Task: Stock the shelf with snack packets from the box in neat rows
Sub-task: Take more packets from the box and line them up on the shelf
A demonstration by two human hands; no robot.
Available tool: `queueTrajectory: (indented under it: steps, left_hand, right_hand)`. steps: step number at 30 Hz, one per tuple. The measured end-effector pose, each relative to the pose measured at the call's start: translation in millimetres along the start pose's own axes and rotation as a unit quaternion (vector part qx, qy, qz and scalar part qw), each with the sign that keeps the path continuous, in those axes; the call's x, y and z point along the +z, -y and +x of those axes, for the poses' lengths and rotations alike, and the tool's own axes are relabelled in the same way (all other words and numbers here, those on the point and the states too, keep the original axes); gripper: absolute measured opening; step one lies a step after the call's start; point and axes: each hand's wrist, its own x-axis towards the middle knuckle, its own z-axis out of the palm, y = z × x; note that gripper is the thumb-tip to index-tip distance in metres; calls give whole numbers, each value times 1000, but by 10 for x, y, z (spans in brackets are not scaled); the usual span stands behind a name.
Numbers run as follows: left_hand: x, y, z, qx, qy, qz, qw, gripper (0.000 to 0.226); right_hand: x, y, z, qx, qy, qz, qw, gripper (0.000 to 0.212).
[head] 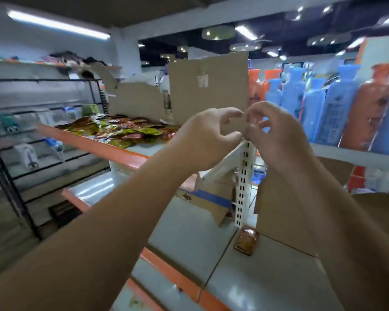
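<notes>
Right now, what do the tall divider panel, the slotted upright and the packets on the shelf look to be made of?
Divider panel: plain brown cardboard, matte, with torn, ragged edges. Slotted upright: probably painted metal, white and smooth, with punched rows of slots. Packets: likely plastic or foil film, glossy and crinkled, catching bright highlights. The shot is blurred, so finer texture can't be judged.

Blue and orange bottles (337, 108) ranked right of the white slotted post (243, 182); black wire rack (20, 176) far left of it.
</notes>
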Motion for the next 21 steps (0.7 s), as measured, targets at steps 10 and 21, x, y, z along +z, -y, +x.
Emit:
queueTrajectory:
  steps: [10, 21]
  left_hand:
    - [-625, 1488, 261, -31, 109, 100, 988, 41]
    - [-362, 2144, 720, 73, 165, 203, 963, 74]
  right_hand:
    - [978, 711, 609, 84, 158, -182, 967, 14]
    - [1902, 630, 1046, 236, 294, -389, 841, 35]
